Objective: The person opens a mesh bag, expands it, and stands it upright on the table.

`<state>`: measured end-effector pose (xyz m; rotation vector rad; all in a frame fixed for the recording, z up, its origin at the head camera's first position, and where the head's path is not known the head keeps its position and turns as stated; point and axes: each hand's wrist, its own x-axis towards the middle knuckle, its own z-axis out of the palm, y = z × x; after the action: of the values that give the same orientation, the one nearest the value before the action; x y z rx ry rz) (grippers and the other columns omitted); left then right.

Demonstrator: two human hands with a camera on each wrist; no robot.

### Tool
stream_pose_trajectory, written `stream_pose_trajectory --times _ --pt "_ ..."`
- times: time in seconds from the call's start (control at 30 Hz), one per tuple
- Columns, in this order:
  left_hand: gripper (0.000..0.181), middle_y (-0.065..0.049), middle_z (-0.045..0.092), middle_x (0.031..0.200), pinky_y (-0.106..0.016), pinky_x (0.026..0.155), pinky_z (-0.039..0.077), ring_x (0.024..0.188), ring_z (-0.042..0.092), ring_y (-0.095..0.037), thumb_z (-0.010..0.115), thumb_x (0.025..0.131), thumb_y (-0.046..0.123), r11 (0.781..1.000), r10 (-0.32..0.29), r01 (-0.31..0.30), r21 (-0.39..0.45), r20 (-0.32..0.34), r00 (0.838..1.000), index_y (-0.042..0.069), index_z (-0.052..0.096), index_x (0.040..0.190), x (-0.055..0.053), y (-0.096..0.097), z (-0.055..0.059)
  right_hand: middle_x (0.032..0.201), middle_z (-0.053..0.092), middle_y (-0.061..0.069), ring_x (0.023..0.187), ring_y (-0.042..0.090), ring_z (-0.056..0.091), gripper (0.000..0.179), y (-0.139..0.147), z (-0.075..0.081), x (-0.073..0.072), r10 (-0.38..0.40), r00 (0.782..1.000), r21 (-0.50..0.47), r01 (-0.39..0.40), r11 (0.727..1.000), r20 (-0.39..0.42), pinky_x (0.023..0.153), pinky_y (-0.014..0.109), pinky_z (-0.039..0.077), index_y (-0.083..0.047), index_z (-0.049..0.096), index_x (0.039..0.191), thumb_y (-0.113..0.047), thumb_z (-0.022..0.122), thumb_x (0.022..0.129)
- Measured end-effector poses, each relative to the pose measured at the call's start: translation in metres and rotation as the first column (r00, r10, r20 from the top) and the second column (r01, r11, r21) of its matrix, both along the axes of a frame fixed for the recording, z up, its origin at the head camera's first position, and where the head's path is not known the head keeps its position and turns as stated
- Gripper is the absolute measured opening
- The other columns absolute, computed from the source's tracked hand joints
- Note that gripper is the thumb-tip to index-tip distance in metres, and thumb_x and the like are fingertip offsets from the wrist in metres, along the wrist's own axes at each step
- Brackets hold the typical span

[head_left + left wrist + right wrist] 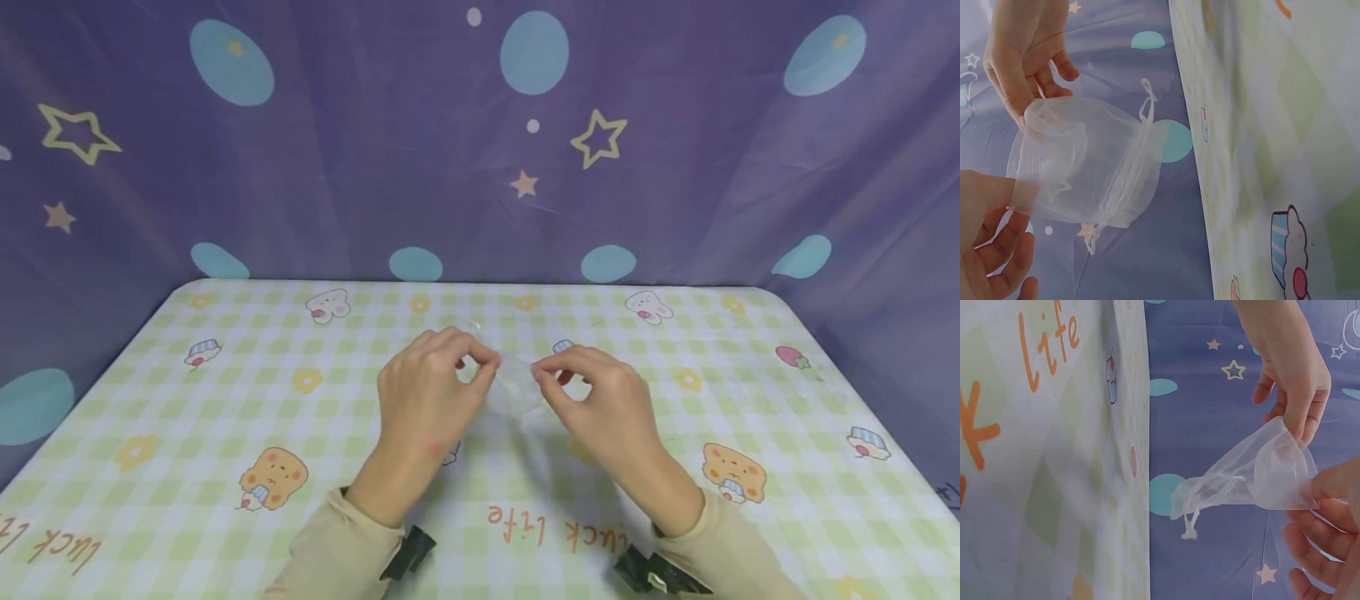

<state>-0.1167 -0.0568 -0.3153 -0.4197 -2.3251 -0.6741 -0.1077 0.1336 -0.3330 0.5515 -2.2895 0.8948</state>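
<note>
A sheer white drawstring pouch (519, 393) hangs between the two hands, over the table. My left hand (431, 392) pinches one corner of its closed end between thumb and index finger. The opposite corner is pinched by my right hand (611, 408) in the same way. In the left wrist view the pouch (1100, 162) points its gathered drawstring end towards the table, with thin white cord loops (1147, 103) at the sides. A denser white patch (1275, 478) shows through the mesh near the held end in the right wrist view.
Beneath the hands lies a table (360, 433) with a green-and-white checked cloth printed with cartoon figures and lettering. A purple curtain (420, 167) with stars and blue ovals hangs behind its far edge. Dark straps (408, 552) sit at both wrists.
</note>
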Motion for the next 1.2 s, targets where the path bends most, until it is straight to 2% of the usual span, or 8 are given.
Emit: stream_pose_trajectory --times 0.2,0.4,0.5,0.63,0.8,1.0,1.1,1.2 --pt "0.011 0.015 0.068 0.08 -0.028 0.053 0.045 0.069 0.06 -0.008 0.083 0.08 0.021 0.999 -0.033 0.034 -0.005 0.091 0.995 0.026 0.073 0.081 0.0 0.0 0.0 0.078 0.071 -0.005 0.069 0.008 0.062 0.013 0.001 0.001 -0.001 -0.005 0.999 -0.017 0.005 1.0 -0.035 0.052 0.023 0.042 -0.014 0.077 0.083 -0.006 0.085 0.077" --pt "0.016 0.019 0.066 0.082 -0.026 0.055 0.045 0.072 0.059 -0.004 0.08 0.083 0.033 0.992 -0.106 0.12 -0.045 0.234 0.967 0.029 0.075 0.098 0.002 0.002 0.002 0.077 0.07 -0.006 0.068 0.008 0.061 0.016 0.002 0.0 -0.002 -0.039 0.997 0.001 0.039 0.999 -0.068 0.051 0.021 0.039 -0.016 0.075 0.082 -0.004 0.084 0.076" --pt "0.01 0.018 0.068 0.08 -0.026 0.054 0.044 0.07 0.058 -0.005 0.076 0.086 0.032 0.99 -0.094 0.113 -0.08 0.209 0.973 0.03 0.078 0.095 0.002 0.003 0.002 0.078 0.07 -0.006 0.068 0.008 0.061 0.015 0.002 -0.001 -0.003 -0.046 0.996 0.008 0.047 0.999 -0.076 0.052 0.02 0.038 -0.016 0.075 0.083 -0.006 0.084 0.077" --pt "0.004 0.013 0.07 0.077 -0.027 0.052 0.044 0.064 0.059 -0.007 0.077 0.085 0.026 0.993 -0.057 0.069 -0.092 0.128 0.99 0.028 0.079 0.086 0.002 0.003 -0.001 0.079 0.07 -0.005 0.066 0.008 0.06 0.013 -0.001 0.001 0.002 -0.072 0.996 0.037 0.074 0.997 -0.054 0.051 0.023 0.04 -0.016 0.075 0.088 -0.016 0.084 0.079" --pt "0.005 0.009 0.07 0.073 -0.029 0.051 0.044 0.062 0.059 -0.009 0.08 0.082 0.024 0.998 0.0 0.004 -0.057 0.068 0.998 0.027 0.077 0.08 0.001 0.003 -0.002 0.085 0.07 -0.004 0.069 0.01 0.062 0.029 -0.005 0.004 0.009 -0.1 0.995 0.101 0.099 0.99 0.005 0.052 0.028 0.044 -0.015 0.073 0.1 -0.029 0.086 0.077" --pt "0.01 0.005 0.066 0.068 -0.032 0.05 0.043 0.059 0.058 -0.011 0.082 0.08 0.026 0.999 0.048 -0.048 0.001 0.058 0.997 0.024 0.073 0.076 0.001 0.001 0.0 0.083 0.068 -0.006 0.069 0.009 0.06 0.024 -0.004 0.004 0.008 -0.134 0.987 0.127 0.123 0.984 0.089 0.052 0.029 0.043 -0.016 0.072 0.102 -0.019 0.081 0.08" --pt "0.008 0.009 0.067 0.07 -0.031 0.05 0.043 0.06 0.058 -0.01 0.081 0.081 0.026 0.999 0.047 -0.048 0.002 0.074 0.996 0.025 0.074 0.079 0.001 0.0 0.0 0.078 0.066 -0.007 0.068 0.008 0.059 0.015 -0.003 0.003 0.006 -0.145 0.985 0.106 0.135 0.985 0.09 0.053 0.03 0.043 -0.017 0.073 0.096 -0.015 0.077 0.082" --pt "0.007 0.014 0.067 0.074 -0.029 0.05 0.043 0.064 0.059 -0.008 0.08 0.082 0.027 0.999 0.027 -0.024 -0.026 0.128 0.991 0.026 0.075 0.086 0.001 -0.001 0.0 0.078 0.068 -0.007 0.067 0.008 0.06 0.009 -0.001 0.001 0.004 -0.144 0.988 0.075 0.14 0.987 0.057 0.053 0.031 0.043 -0.018 0.074 0.091 -0.013 0.076 0.084"
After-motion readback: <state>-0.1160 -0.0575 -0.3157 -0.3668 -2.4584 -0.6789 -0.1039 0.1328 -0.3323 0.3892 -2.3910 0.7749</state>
